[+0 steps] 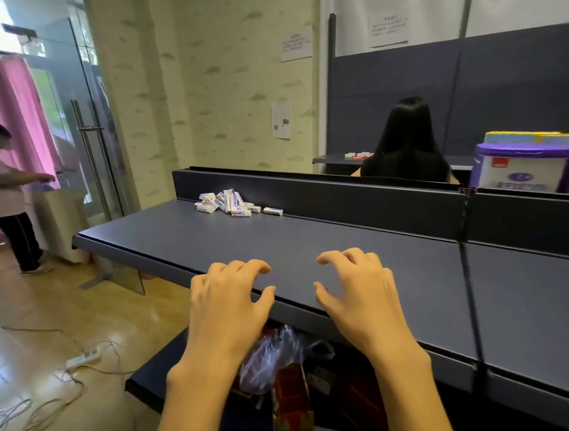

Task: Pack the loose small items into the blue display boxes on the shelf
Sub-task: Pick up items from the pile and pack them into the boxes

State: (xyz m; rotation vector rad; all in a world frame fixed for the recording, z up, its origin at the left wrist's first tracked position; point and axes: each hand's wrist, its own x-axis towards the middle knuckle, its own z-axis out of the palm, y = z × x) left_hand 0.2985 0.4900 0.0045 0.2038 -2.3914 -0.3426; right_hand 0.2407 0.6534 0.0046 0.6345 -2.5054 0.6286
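Both hands are empty, with fingers bent like claws: the left hand [230, 300] and right hand [356, 289] hang over the near edge of the dark shelf [364, 242]. It looks like they are getting ready. The small white items [232, 202] sit in a pile at the shelf's far left end, well away. No blue boxes show. Beyond the shelf is a pale wall [223, 83].

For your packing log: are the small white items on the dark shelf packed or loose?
Loose: the small white items lie in a heap on the dark shelf, no box around them.
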